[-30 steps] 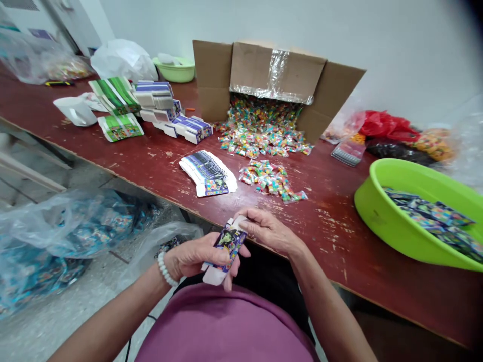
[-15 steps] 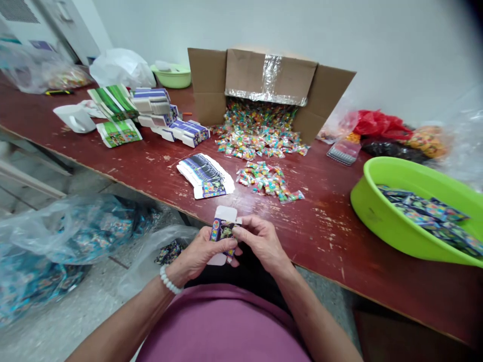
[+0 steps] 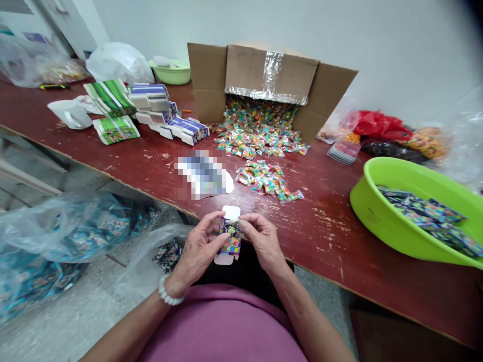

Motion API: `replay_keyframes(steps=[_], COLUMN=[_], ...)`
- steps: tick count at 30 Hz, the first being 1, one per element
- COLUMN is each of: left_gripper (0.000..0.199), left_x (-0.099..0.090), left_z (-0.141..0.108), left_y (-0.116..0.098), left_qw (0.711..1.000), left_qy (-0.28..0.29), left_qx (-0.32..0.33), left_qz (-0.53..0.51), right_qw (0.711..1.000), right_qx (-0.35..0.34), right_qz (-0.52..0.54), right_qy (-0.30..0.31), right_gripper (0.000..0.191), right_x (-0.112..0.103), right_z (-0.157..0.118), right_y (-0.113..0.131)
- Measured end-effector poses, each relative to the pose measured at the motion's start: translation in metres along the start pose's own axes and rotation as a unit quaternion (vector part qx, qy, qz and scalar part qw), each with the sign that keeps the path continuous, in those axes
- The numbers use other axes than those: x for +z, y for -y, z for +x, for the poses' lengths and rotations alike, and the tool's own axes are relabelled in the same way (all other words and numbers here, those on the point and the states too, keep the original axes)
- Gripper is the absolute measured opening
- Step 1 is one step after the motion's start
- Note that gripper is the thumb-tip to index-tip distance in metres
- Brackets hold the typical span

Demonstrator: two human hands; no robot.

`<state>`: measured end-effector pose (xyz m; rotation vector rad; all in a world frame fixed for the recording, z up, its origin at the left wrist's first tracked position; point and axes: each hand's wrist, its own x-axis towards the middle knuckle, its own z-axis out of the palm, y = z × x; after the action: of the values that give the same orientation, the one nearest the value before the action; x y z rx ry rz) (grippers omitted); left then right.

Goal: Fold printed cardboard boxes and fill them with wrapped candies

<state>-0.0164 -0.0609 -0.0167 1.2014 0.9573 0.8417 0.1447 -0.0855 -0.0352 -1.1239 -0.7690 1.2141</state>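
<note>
A small printed candy box [image 3: 231,238], dark with bright pictures, is held upright in front of my lap at the table's front edge. White flaps stick out at its top and bottom. My left hand [image 3: 202,246] grips its left side, thumb across the front. At the upper right edge, my right hand [image 3: 262,241] pinches the box between thumb and fingers. Just beyond lies a fanned stack of flat boxes [image 3: 206,173], blurred out by large pixels. Beside that stack is a small pile of candy packets [image 3: 267,178] in clear wrappers.
An open cardboard box [image 3: 271,70] spills wrapped candies onto the red table [image 3: 320,201]. At right stands a green basin [image 3: 370,211] holding dark packets. Bundled cartons [image 3: 188,129] and a white mug [image 3: 70,114] are at left. Plastic bags [image 3: 90,231] of packets sit below.
The box has turned so its printed front faces me more squarely. My left fingers have moved up along its left edge, and my right hand remains at its upper right.
</note>
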Motion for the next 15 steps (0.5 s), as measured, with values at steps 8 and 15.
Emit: replay_keyframes(steps=[8, 15], left_gripper=[0.029, 0.046], left_x=[-0.006, -0.003], left_z=[0.004, 0.001], left_y=[-0.001, 0.003], left_qw=[0.997, 0.997], left_qy=[0.073, 0.03], left_qx=[-0.009, -0.023], left_qz=[-0.02, -0.072], right_qw=[0.994, 0.988], right_qx=[0.083, -0.052], right_qz=[0.043, -0.127], right_qy=[0.055, 0.076], right_gripper=[0.036, 0.015], right_x=[-0.014, -0.016], right_z=[0.009, 0.008], right_y=[0.003, 0.008])
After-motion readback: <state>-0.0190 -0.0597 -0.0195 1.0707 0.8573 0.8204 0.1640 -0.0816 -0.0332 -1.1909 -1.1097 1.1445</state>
